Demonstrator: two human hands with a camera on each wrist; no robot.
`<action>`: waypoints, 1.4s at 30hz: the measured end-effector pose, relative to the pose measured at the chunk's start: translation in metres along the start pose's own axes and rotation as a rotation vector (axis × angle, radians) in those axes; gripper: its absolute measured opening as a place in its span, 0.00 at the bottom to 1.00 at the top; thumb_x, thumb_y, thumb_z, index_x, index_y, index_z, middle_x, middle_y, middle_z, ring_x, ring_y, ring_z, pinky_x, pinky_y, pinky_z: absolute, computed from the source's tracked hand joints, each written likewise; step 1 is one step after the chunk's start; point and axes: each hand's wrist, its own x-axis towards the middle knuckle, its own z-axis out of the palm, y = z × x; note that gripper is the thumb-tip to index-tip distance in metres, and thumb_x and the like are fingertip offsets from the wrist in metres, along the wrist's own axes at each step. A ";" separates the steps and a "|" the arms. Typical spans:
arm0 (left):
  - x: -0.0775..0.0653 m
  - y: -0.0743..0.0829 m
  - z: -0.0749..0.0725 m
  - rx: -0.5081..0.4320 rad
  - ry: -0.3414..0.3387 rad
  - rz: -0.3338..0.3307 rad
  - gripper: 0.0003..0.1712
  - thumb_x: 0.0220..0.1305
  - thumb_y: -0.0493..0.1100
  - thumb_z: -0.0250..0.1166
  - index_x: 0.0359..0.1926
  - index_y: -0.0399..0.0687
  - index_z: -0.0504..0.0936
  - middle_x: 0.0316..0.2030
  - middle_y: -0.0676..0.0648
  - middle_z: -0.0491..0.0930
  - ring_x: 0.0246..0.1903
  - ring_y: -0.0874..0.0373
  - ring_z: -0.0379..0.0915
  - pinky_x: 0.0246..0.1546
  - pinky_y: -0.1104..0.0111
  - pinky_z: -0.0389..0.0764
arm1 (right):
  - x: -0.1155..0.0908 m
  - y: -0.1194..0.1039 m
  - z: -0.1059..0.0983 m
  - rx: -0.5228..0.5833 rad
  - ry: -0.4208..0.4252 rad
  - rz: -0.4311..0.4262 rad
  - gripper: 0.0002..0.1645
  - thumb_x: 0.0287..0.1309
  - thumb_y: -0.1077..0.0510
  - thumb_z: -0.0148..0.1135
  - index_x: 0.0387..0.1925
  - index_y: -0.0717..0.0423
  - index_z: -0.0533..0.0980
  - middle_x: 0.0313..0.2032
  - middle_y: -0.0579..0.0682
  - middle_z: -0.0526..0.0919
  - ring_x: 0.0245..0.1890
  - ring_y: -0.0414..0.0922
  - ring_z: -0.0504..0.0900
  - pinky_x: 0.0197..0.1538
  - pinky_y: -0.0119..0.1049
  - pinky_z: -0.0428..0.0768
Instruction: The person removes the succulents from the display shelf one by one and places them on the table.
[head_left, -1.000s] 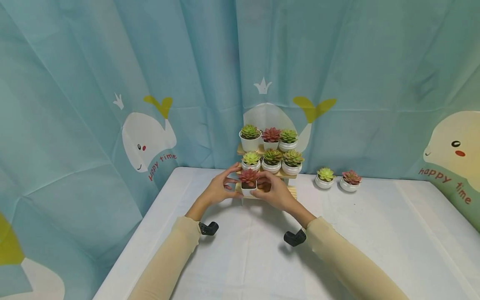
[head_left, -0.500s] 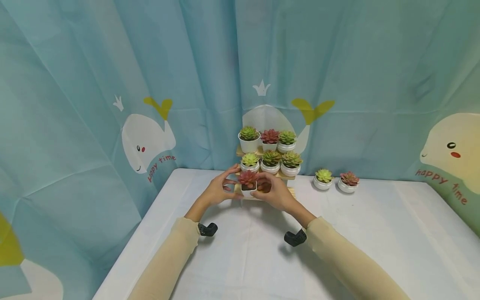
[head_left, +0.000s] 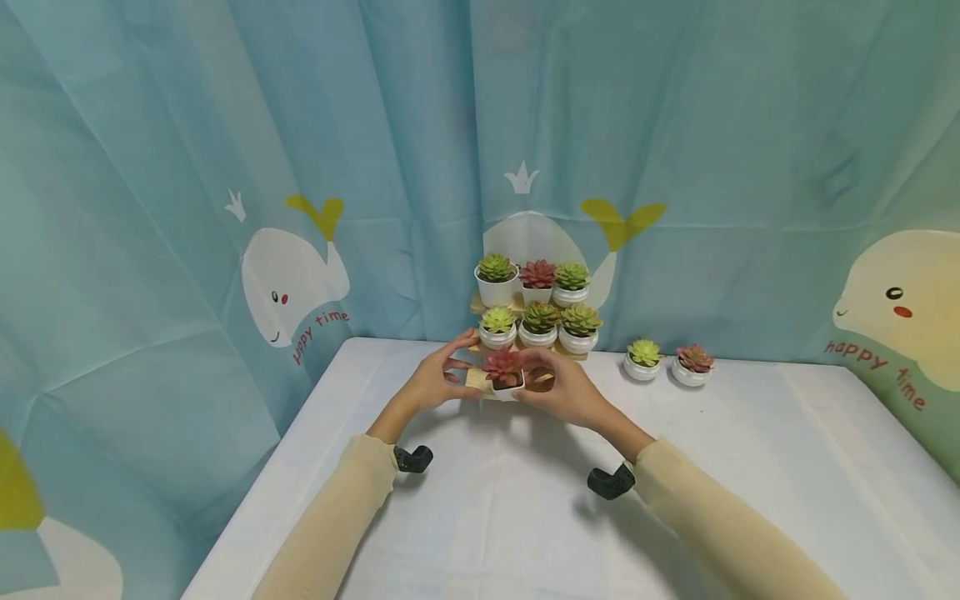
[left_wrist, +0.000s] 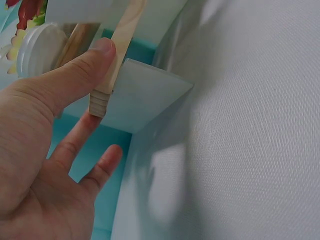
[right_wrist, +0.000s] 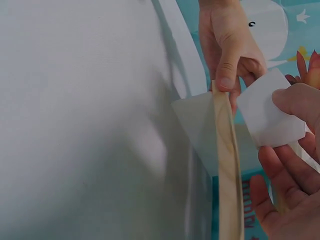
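In the head view, the wooden stand [head_left: 477, 380] rises in tiers near the far edge of the white-covered table [head_left: 750, 467], in front of a blue curtain [head_left: 375, 125]. At the stand's lowest board, somewhat left of its middle, the red succulent [head_left: 506, 372] sits in a tilted white pot, which the right hand [head_left: 566, 387] holds from the stand's right side. The left hand [head_left: 433, 375] is at the left end of that board. The stand's middle tier bears three green succulents [head_left: 538, 322]; its top tier bears a red potted plant [head_left: 537, 278] between two green ones. Well to the right of the stand, a yellow-green succulent [head_left: 642, 358] and a small red one [head_left: 691, 365] stand side by side on the table. In the left wrist view, the left thumb presses the end of the stand's lowest board and a finger meets it from behind, a narrow pinch; beneath the board is the stand's white side panel [left_wrist: 150, 95]. In the right wrist view, the right thumb lies on one face of the pot and fingers on another, spread about the pot's width; whether the pot touches the stand's board I cannot tell.
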 end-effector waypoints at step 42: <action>0.000 -0.001 -0.001 -0.033 -0.004 -0.010 0.53 0.54 0.35 0.80 0.78 0.55 0.64 0.80 0.58 0.53 0.62 0.47 0.76 0.55 0.50 0.79 | -0.090 0.019 -0.150 -0.251 0.198 0.113 0.37 0.64 0.54 0.73 0.68 0.63 0.68 0.56 0.60 0.80 0.48 0.34 0.82 0.46 0.20 0.78</action>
